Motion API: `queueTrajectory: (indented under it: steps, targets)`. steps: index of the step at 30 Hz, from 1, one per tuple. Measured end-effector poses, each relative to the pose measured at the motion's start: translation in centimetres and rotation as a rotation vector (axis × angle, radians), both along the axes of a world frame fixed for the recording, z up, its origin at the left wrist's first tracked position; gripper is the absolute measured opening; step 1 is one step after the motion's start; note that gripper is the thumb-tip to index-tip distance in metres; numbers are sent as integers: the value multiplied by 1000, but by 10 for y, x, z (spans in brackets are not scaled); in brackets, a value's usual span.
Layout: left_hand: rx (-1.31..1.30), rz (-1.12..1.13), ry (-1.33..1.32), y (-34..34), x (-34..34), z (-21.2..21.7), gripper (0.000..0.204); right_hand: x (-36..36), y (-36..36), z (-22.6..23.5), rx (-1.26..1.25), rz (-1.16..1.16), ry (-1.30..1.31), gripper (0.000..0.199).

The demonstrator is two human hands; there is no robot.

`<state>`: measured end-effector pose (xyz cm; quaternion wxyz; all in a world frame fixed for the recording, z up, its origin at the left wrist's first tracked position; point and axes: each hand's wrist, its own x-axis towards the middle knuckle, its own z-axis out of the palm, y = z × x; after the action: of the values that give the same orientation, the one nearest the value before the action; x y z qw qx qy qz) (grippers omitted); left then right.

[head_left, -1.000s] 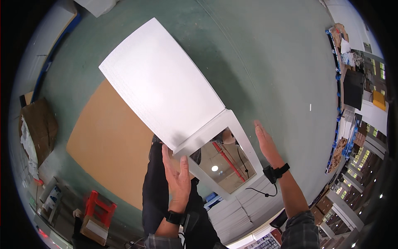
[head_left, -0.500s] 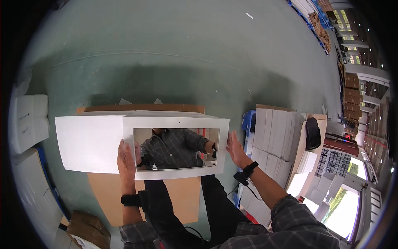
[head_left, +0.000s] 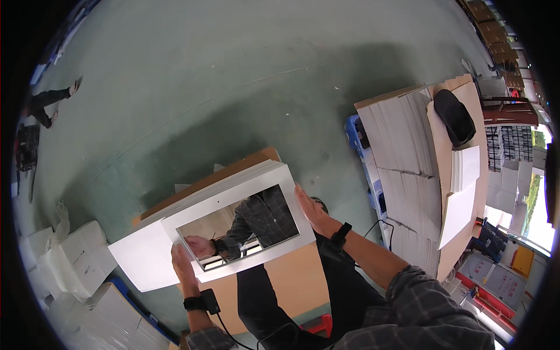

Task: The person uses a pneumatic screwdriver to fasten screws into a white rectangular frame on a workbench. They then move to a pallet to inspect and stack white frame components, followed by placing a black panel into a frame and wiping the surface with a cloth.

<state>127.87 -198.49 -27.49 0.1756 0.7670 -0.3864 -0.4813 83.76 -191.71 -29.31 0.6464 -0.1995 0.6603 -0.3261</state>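
White-framed mirror panel (head_left: 233, 224) sits at frame centre, held off the floor, tilted, above a brown cardboard sheet (head_left: 291, 274). Left hand (head_left: 184, 265) grips its lower edge, fingers wrapped around the frame. Right hand (head_left: 312, 210) lies flat against the right edge, fingers straight and together. Judgement: the panel is mid-carry, not set down; the stack of white panels (head_left: 396, 163) at right awaits.
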Motion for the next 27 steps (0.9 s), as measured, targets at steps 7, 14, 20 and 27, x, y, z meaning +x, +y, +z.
queueTrajectory:
  steps: [7, 14, 20, 27]
  targets:
    - [-287, 46, -67, 19, -21, 43, 59, -18, 22, 17, 19, -58, 14, 66]
    - [-44, -353, 329, 86, -232, 145, 36, -102, 145, 135, -79, 49, 466, 41]
    - [-264, -985, 503, 140, -464, 233, 36, -250, 256, 224, -222, -264, 843, 35]
    - [-765, -1196, 438, 164, -792, 213, 52, -469, 317, 188, -41, -667, 1354, 66]
